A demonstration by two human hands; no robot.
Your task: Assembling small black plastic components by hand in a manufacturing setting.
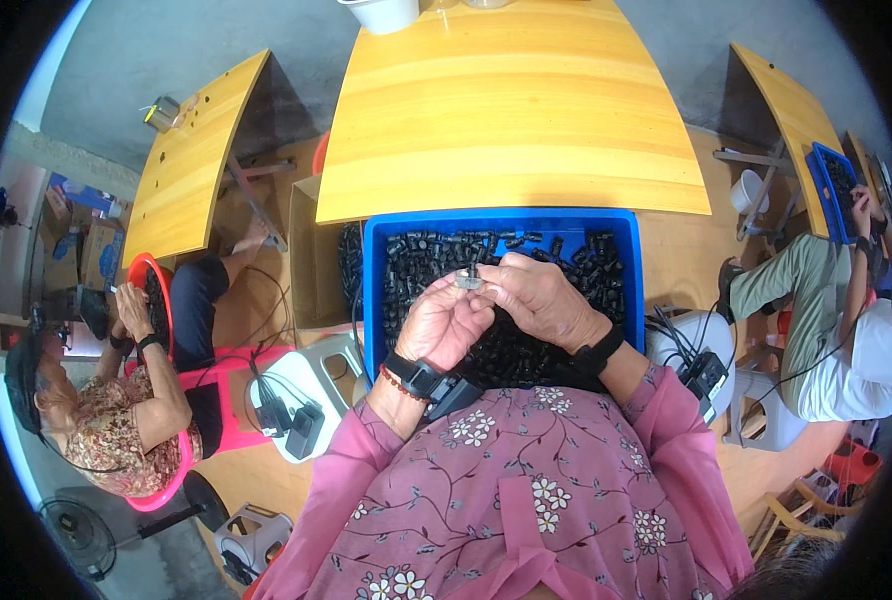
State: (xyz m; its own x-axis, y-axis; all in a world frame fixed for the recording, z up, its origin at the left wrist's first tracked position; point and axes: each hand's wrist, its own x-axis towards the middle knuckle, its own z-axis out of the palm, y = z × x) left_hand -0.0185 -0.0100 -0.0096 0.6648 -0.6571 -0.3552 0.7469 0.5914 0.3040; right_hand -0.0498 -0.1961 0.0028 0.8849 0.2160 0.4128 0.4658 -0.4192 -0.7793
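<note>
My left hand [444, 328] and my right hand [546, 300] meet above a blue tray [638, 270]. Between their fingertips they pinch a small greyish piece [469, 283]; its exact kind is too small to make out. A dark bit shows just above that piece. Under my hands, the tray is filled with many small black cylindrical parts [431, 250], which look like plastic fittings. My palms and forearms hide some of them. Both wrists wear black straps, and a beaded bracelet circles the left one.
A wooden table [506, 110] adjoins the tray's far edge, with a white container [384, 14] at its far end. Beside the tray stands a cardboard box [318, 260]. Stools [311, 385] bearing black devices and cables flank me. Other people work at left and right.
</note>
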